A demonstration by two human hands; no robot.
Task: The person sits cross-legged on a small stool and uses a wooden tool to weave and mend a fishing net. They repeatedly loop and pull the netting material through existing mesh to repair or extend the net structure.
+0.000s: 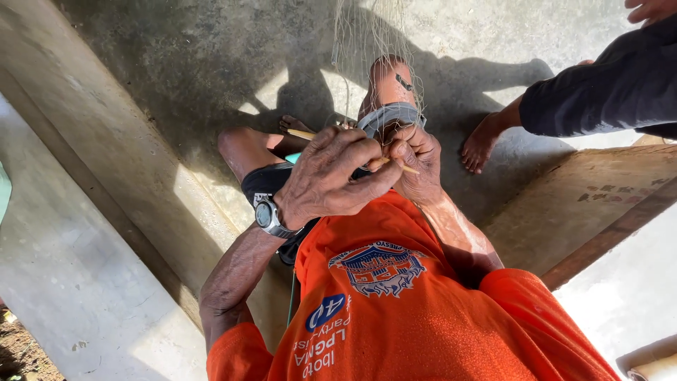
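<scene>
Over the raised knee, a pale fishing net (pixel 374 42) hangs taut, thin-meshed, nearly see-through. Mending looks mid-knot. Left hand (pixel 331 176), closed, pinches a slim wooden netting needle (pixel 395 165); right hand (pixel 416 159) grips the mesh edge. Drawing the twine snug likely calls for steady tension.

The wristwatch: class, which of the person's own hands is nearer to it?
Left. The wristwatch sits on the wrist just behind the left hand, which grips the wooden needle. The right hand pinches the net beyond it, farther from the watch.
</scene>
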